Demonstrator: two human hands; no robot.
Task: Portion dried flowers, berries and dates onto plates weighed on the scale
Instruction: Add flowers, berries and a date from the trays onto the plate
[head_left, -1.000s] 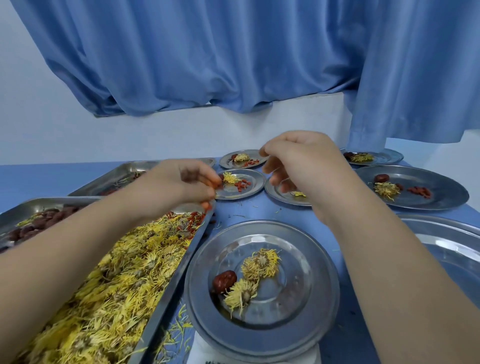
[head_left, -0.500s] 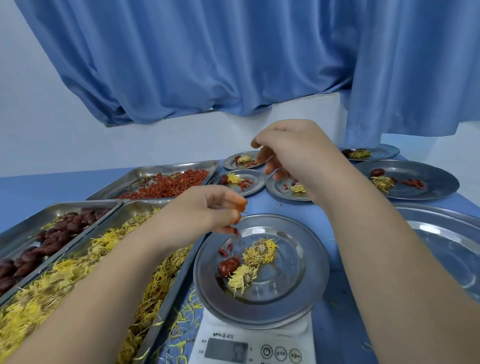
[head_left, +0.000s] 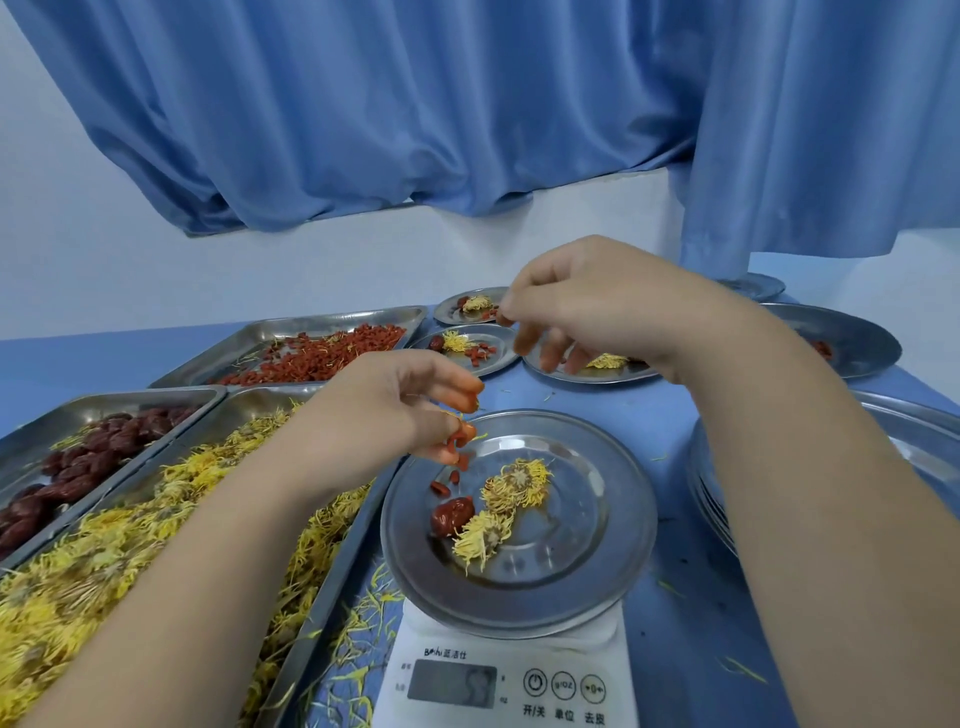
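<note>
Fingers (head_left: 457, 410) of the left hand (head_left: 395, 410) pinch small red berries (head_left: 460, 447) over the round metal plate's (head_left: 613, 566) far-left edge; two yellow dried flowers (head_left: 514, 483), one dark red date (head_left: 453, 516) lie there. Right hand (head_left: 597, 306) hangs loosely curled.

Plate (head_left: 587, 582): round steel, flat on white scale (head_left: 511, 675), display unreadable. On plate: one dark red date (head_left: 453, 515), two yellow dried flowers (head_left: 517, 483) touching it on its right, a few red berries (head_left: 447, 480) just above date near left rim. Supply trays at left: flowers (head_left: 130, 545) nearest, dates (head_left: 88, 457) far left, berries (head_left: 322, 356) behind. Filled plates (head_left: 470, 345) sit beyond the scale.
</note>
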